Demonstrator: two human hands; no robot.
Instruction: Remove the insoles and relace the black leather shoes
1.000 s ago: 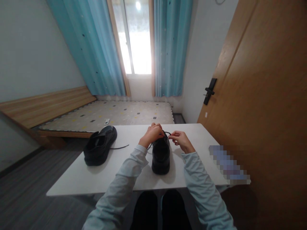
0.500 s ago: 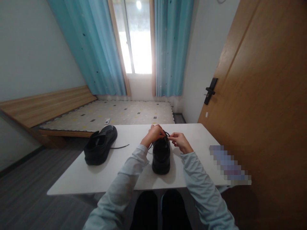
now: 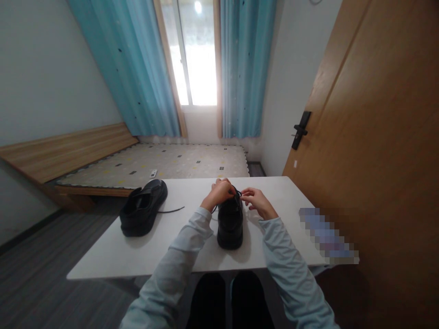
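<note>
A black shoe (image 3: 230,230) stands on the white table (image 3: 270,256) with its heel toward me. My left hand (image 3: 220,193) reaches over its left side, fingers closed on the black shoelace (image 3: 239,192) near the front of the shoe. From the right, my right hand (image 3: 256,201) holds its thumb and index fingertips together at the same lace, its other fingers loosely curled. The exact grip at the fingertips is small and partly hidden. To the left sits a second black shoe (image 3: 141,212), its loose lace (image 3: 171,210) trailing right across the tabletop.
A blurred flat item (image 3: 325,235) lies along the table's right edge. Beyond the table is a bed (image 3: 171,160) with a small white object (image 3: 153,173) on it. A wooden door (image 3: 370,137) stands on the right, and blue curtains (image 3: 245,68) frame the window.
My right hand has shifted slightly, its fingers a little less curled at the lace. My left hand and both shoes look the same.
</note>
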